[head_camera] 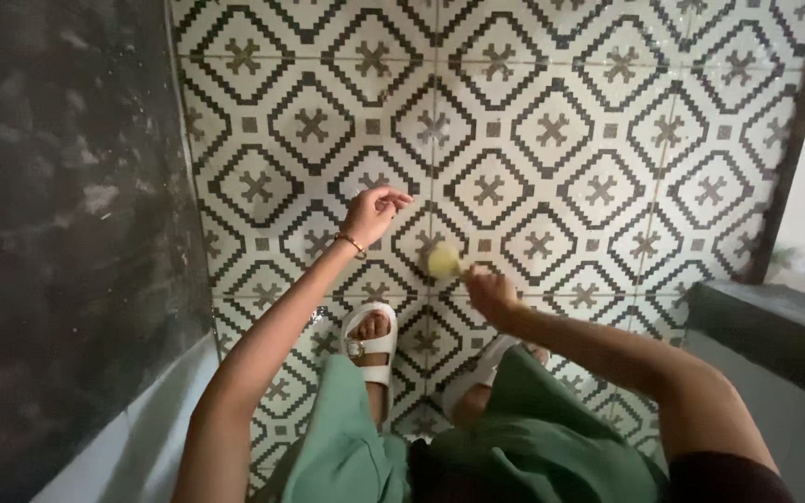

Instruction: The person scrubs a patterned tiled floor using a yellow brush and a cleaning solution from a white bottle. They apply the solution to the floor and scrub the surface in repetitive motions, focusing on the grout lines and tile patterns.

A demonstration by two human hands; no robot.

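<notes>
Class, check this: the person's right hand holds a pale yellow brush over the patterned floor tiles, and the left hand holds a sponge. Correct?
Not quite. The head view shows the left hand raised and holding nothing. The right hand does hold the pale yellow brush over the patterned floor tiles.

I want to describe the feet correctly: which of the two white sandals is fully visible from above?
The left sandal, beside the left forearm, shows its straps, buckle and toes. The other sandal is largely covered by the green trousers and the right arm.
</notes>
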